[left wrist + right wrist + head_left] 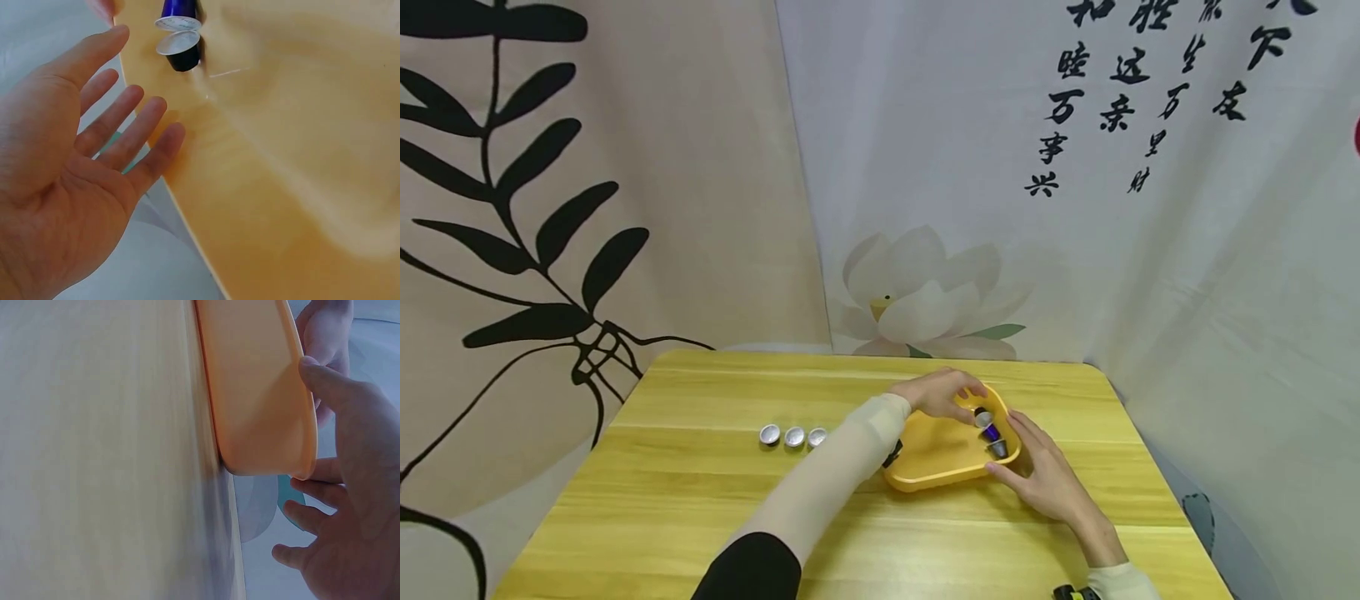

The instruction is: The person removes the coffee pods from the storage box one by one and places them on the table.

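A yellow tray [936, 480] rests on the table, with coffee capsules lying in a line along its right end. One is black [184, 60], one blue-purple [177, 9] and one grey [998, 450]. My left hand [938, 394] reaches over the tray's far side, close to the black capsule. In the left wrist view its fingers are spread, with nothing between them. The right hand [1051, 477] touches the tray around its near right corner. Its thumb [325, 378] lies at the rim and its index finger at the corner; the other fingers extend free.
Several capsules [793, 437] stand foil side up in a row on the wooden table [700, 508], left of my left arm, which partly covers the rightmost. Behind the table hangs a printed cloth [955, 167] with a lotus and writing.
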Demonstrator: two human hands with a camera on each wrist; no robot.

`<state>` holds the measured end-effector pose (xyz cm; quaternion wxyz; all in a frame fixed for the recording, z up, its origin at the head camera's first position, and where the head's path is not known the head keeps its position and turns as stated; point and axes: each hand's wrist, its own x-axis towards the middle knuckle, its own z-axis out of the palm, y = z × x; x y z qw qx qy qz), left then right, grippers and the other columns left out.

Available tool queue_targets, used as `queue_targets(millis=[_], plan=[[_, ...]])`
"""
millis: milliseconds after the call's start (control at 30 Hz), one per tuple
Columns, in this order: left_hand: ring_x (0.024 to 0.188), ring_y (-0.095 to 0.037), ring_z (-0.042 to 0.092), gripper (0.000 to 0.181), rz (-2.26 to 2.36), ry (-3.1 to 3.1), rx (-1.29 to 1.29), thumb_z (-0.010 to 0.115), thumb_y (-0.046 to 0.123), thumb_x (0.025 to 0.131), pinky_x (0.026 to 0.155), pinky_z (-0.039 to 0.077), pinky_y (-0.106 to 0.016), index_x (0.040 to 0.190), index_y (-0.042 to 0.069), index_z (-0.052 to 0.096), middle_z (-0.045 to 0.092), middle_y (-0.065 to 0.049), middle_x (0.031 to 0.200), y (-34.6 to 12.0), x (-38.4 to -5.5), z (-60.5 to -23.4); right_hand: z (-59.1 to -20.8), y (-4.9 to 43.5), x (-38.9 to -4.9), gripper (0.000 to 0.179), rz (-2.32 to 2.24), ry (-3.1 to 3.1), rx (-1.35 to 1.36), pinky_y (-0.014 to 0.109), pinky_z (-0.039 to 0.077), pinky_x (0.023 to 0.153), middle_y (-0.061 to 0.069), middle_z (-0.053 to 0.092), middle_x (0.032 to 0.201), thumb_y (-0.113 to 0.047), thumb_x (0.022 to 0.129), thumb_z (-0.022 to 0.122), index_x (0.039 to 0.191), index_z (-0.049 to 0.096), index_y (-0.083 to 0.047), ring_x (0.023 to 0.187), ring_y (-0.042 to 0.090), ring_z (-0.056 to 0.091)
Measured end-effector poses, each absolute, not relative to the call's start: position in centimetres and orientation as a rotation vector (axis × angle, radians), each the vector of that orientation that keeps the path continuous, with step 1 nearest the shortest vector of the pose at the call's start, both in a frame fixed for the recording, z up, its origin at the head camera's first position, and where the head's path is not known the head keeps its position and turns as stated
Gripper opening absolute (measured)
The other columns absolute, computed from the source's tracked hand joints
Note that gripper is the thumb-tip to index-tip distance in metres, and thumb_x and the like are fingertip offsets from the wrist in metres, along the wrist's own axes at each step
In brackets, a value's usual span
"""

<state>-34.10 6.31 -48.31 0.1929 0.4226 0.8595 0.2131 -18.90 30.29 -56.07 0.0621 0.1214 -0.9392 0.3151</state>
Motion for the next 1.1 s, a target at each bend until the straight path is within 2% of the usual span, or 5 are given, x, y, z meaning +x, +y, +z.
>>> queue_targets(millis=[333,600,833,1100], plan=[[0.145,-0.025,0.068,0.054,0.607,2.413,1.093,0.079,0.031,0.109,0.121,0.059,-0.035,0.159,0.018,0.065,0.068,0.000,0.162,7.5,-34.3,-49.5,-56.1,30.2,-18.8,0.100,0.962,-2.830,0.373,0.084,0.039,0.125,0.027,0.036,0.181,-0.055,0.102,0.082,0.173,0.038,0.000,0.163,0.058,0.040],[0.145,-0.025,0.067,0.049,0.553,2.425,1.100,0.076,0.027,0.111,0.123,0.058,-0.039,0.158,0.021,0.066,0.068,0.002,0.162,8.3,-34.2,-49.7,-56.2,30.3,-18.8,0.100,0.955,-2.825,0.366,0.084,0.039,0.125,0.026,0.037,0.181,-0.055,0.102,0.082,0.174,0.039,0.000,0.163,0.057,0.040],[0.137,-0.022,0.071,0.037,0.508,2.401,1.145,0.073,0.024,0.112,0.115,0.061,-0.037,0.150,0.026,0.073,0.073,0.001,0.152,8.8,-34.2,-50.3,-56.3,30.4,-18.8,0.100,0.968,-2.824,0.367,0.084,0.040,0.125,0.026,0.036,0.182,-0.056,0.102,0.082,0.174,0.039,-0.001,0.163,0.057,0.040],[0.126,-0.017,0.072,0.029,0.501,2.420,1.181,0.075,0.017,0.111,0.106,0.060,-0.030,0.139,0.022,0.079,0.078,0.002,0.139,9.3,-34.4,-51.4,-56.3,30.3,-18.8,0.100,0.962,-2.816,0.372,0.083,0.040,0.125,0.026,0.037,0.181,-0.054,0.102,0.083,0.174,0.039,-0.001,0.163,0.057,0.041]])
